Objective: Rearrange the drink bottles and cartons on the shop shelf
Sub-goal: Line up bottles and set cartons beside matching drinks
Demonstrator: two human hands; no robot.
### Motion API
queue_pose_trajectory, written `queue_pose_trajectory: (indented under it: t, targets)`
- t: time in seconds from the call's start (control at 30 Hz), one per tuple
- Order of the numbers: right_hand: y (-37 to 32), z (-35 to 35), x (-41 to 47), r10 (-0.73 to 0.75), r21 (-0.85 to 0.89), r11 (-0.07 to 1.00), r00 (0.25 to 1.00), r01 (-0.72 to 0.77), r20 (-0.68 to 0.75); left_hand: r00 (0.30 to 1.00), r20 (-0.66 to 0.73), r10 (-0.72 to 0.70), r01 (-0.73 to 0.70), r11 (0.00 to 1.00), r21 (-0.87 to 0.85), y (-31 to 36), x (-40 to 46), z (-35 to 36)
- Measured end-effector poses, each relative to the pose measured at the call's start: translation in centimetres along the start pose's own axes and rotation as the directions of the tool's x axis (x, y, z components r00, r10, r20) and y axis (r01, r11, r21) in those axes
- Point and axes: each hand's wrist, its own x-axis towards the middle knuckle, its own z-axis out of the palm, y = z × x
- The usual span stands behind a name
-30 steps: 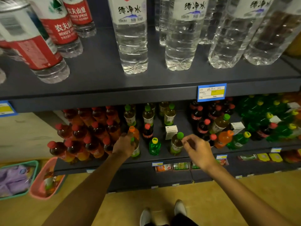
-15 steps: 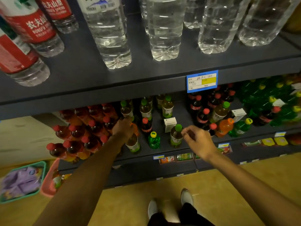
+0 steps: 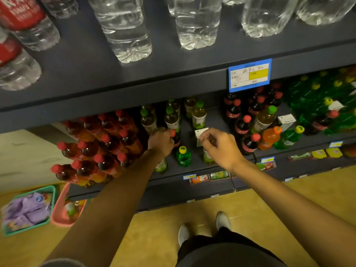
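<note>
Dark shelving fills the view, and both your hands are in on the lower shelf [image 3: 212,166].

Your left hand [image 3: 161,142] curls over a cola bottle [image 3: 175,138] with a red cap, upright among the tea bottles; your knuckles hide most of it, so I can't tell how firm the hold is. Your right hand [image 3: 219,146] has fingers bent in a pinch at a small white carton [image 3: 200,134], which stands upright mid-shelf; only its top and one face show, and whether you've got it gripped is hard to make out. Below your wrist, a tea bottle [image 3: 208,158] is mostly covered. A green bottle [image 3: 183,156] with a yellow cap stands upright between your hands. Up top, the water bottles [image 3: 127,35] are cut off at the frame.
</note>
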Motion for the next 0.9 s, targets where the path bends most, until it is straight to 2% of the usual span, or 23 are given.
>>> queue_pose_trajectory:
  t: [0.07, 0.17, 0.27, 0.33, 0.53, 0.9]
  targets:
    - [0.4, -0.2, 0.3, 0.03, -0.01, 0.999, 1.0, -0.03, -0.001, 0.997, 0.022, 0.068, -0.068, 0.997, 0.027, 1.1, 0.1, 0.7]
    - [0.8, -0.6, 0.5, 0.043, -0.001, 0.999, 0.999, -0.044, -0.025, 0.978, 0.156, 0.141, -0.144, 0.989, 0.01, 2.8, 0.2, 1.8]
    - [1.3, -1.2, 0.5, 0.056, 0.004, 0.998, 0.998, -0.056, -0.042, 0.944, 0.307, 0.124, -0.156, 0.984, 0.084, 4.1, 0.1, 2.9]
    - [1.6, -1.7, 0.4, 0.074, 0.003, 0.997, 0.996, -0.074, -0.05, 0.929, 0.357, 0.096, -0.151, 0.98, 0.129, 4.4, 0.0, 3.8]
    - [2.6, -3.2, -0.1, 0.085, 0.001, 0.996, 0.994, -0.085, -0.071, 0.94, 0.34, 0.033, -0.102, 0.977, 0.186, 4.1, 0.3, 5.3]
    - [4.0, -4.3, -1.0, 0.114, -0.058, 0.991, 0.985, -0.122, -0.13, 0.953, 0.283, 0.111, -0.148, 0.983, 0.112, 3.2, -2.6, 2.9]
